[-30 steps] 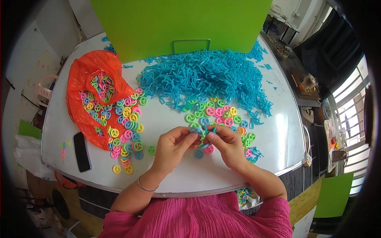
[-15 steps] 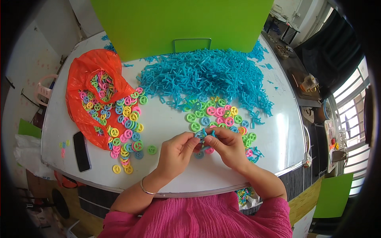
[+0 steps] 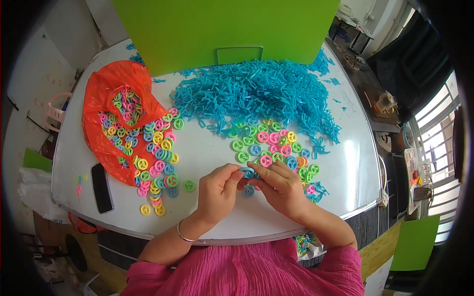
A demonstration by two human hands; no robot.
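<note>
From the left, a forearm wearing a bracelet (image 3: 181, 232) angles up and inward to the left hand (image 3: 217, 190), its thumb and bent index finger pinching a blue wheel (image 3: 247, 172). The wheel sits between both hands, above the near part of the bench (image 3: 207, 153). The right hand (image 3: 282, 191) reaches in from the right, knuckles up, thumb and index finger clamped on the wheel's right side.

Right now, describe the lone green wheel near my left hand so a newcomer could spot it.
On the white table, find the big red plastic bag with the spilled wheels at its right. Look between that spill and your left hand. The green wheel lies there flat, touching no other, unlike the overlapping wheels in the spill.
</note>
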